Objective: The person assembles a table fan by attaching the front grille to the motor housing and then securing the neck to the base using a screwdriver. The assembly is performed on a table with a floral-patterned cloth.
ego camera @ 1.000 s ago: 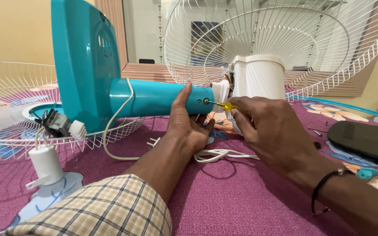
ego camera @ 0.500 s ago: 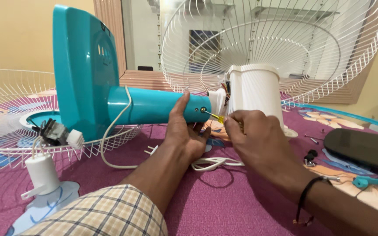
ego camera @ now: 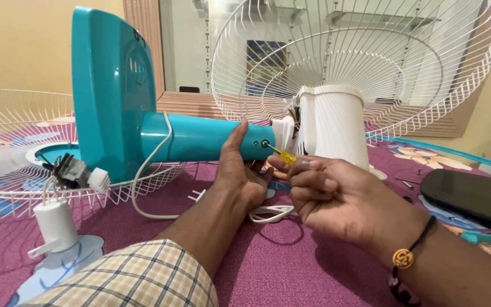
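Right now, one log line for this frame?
left hand: grips teal fan neck | right hand: holds yellow screwdriver, tip at neck screw | white motor housing behind

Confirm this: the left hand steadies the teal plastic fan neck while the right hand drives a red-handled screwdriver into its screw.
Not quite. In the head view the small screwdriver has a yellow handle, not red. The rest holds: the left hand steadies the teal plastic fan neck and the right hand works the screw.
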